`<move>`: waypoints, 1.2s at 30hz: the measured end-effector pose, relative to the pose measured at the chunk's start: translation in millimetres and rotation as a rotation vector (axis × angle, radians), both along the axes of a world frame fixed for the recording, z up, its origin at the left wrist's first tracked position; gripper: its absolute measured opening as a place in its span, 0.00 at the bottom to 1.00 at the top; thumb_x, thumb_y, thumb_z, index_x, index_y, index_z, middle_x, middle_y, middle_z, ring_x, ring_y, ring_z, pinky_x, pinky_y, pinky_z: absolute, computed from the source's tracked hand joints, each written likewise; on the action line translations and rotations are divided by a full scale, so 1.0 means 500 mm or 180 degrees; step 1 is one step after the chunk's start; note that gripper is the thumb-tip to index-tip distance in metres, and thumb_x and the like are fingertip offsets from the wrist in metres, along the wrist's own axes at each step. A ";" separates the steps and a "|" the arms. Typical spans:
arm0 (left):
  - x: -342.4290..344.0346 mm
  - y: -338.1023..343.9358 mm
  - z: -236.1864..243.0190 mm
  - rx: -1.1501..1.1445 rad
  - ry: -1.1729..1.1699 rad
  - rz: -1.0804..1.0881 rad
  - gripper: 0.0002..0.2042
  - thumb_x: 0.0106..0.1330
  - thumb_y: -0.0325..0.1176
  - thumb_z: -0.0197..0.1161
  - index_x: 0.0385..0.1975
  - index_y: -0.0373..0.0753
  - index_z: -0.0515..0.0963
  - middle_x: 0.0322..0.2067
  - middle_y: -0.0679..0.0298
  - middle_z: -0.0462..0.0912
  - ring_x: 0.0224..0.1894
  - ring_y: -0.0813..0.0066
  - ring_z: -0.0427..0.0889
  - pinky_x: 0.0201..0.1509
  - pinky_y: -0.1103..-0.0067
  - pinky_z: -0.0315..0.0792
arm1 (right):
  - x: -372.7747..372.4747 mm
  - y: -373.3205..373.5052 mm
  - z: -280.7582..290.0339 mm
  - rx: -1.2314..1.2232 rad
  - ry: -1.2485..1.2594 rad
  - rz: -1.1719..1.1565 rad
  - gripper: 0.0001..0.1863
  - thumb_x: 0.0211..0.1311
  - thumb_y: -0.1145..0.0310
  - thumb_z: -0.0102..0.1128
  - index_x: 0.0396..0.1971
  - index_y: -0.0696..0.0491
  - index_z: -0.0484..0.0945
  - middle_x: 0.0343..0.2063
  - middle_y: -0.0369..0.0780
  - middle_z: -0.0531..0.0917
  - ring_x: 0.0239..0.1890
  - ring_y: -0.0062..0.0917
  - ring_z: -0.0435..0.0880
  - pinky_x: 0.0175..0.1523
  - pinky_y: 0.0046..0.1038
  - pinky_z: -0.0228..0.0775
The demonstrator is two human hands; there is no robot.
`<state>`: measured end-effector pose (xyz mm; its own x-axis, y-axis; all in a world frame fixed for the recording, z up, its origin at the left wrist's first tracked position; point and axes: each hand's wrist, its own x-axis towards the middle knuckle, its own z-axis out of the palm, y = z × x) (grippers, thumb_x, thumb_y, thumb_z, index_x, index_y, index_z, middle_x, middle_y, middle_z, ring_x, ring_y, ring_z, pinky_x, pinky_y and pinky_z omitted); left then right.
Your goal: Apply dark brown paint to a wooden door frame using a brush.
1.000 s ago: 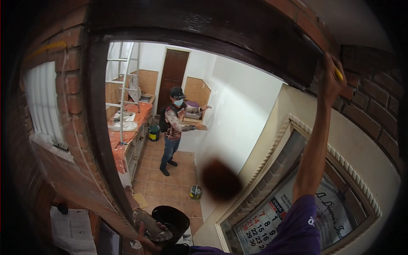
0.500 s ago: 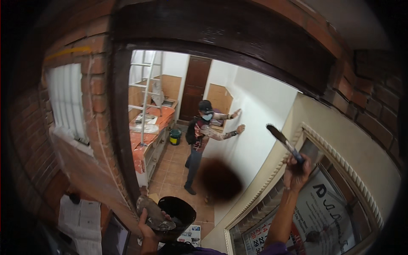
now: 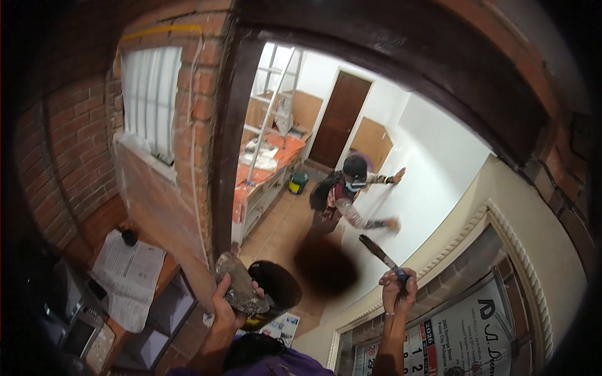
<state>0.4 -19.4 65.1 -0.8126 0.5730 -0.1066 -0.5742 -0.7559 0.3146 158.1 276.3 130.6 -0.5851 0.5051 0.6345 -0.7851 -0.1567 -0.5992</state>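
Note:
My right hand (image 3: 399, 289) holds an upright paintbrush (image 3: 381, 254) with dark bristles, in front of the framed panel at the right. My left hand (image 3: 229, 302) grips a crumpled grey, foil-like object (image 3: 240, 287) against the rim of a dark can (image 3: 276, 279) at the bottom centre; whether it also holds the can I cannot tell. A dark wooden doorway frame (image 3: 231, 131) runs up and over the opening ahead. A blurred brown blotch hides part of the room beyond.
Another person (image 3: 338, 194) faces the white wall inside. A ladder (image 3: 269, 113) stands by an orange-covered counter (image 3: 288, 147), near a green bucket (image 3: 298, 183). Newspaper (image 3: 125, 276) lies on a ledge at the lower left; a framed window panel (image 3: 501, 263) fills the lower right.
My right hand has come down with the brush from the top of the door frame. The view has swung left. The other person now leans lower, arms still toward the wall.

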 end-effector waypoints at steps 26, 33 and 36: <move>0.047 -0.146 0.004 -0.0761 0.0283 0.0461 0.26 0.61 0.46 0.46 0.50 0.28 0.61 0.36 0.45 0.75 0.36 0.54 0.78 0.43 0.63 0.71 | -0.173 -0.216 -0.121 0.3825 -0.1905 0.0588 0.08 0.39 0.76 0.61 0.24 0.55 0.75 0.20 0.39 0.74 0.24 0.31 0.73 0.30 0.27 0.66; 0.053 -0.155 0.020 -0.0244 -0.0071 0.0629 0.26 0.61 0.45 0.45 0.51 0.28 0.60 0.37 0.45 0.75 0.36 0.54 0.78 0.44 0.64 0.72 | -0.262 -0.249 -0.206 0.4372 -0.1660 0.1166 0.08 0.39 0.75 0.61 0.22 0.55 0.72 0.20 0.40 0.73 0.28 0.35 0.72 0.32 0.31 0.65; 0.055 -0.152 0.017 -0.0633 0.0122 0.0658 0.27 0.61 0.45 0.46 0.52 0.28 0.60 0.38 0.44 0.75 0.37 0.54 0.78 0.44 0.64 0.73 | -0.280 -0.258 -0.234 0.4753 -0.1658 0.1273 0.08 0.38 0.73 0.60 0.22 0.55 0.72 0.21 0.41 0.72 0.29 0.35 0.71 0.35 0.31 0.65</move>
